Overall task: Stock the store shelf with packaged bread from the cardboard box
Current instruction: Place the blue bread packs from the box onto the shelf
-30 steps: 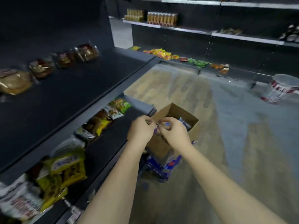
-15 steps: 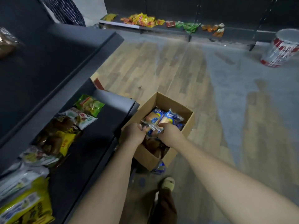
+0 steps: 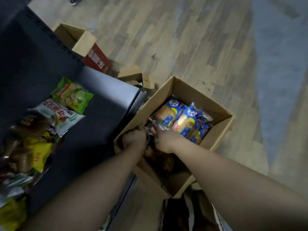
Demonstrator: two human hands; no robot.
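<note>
Cardboard box nearer, hands deeper inside

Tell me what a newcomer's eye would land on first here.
The bright blue bread packets in the far corner of the open cardboard box on the floor stand out most. Next, the left hand and right hand meet inside the box's near-left side, seemingly gripping a clear packet. To the left, a green snack bag lies on the dark shelf.

Wood-plank floor, grey patch at right. Second open carton upper left, touching a red printed box; flattened cardboard scraps near. Green snack bag overlapping a white bag; yellow pack below.
</note>
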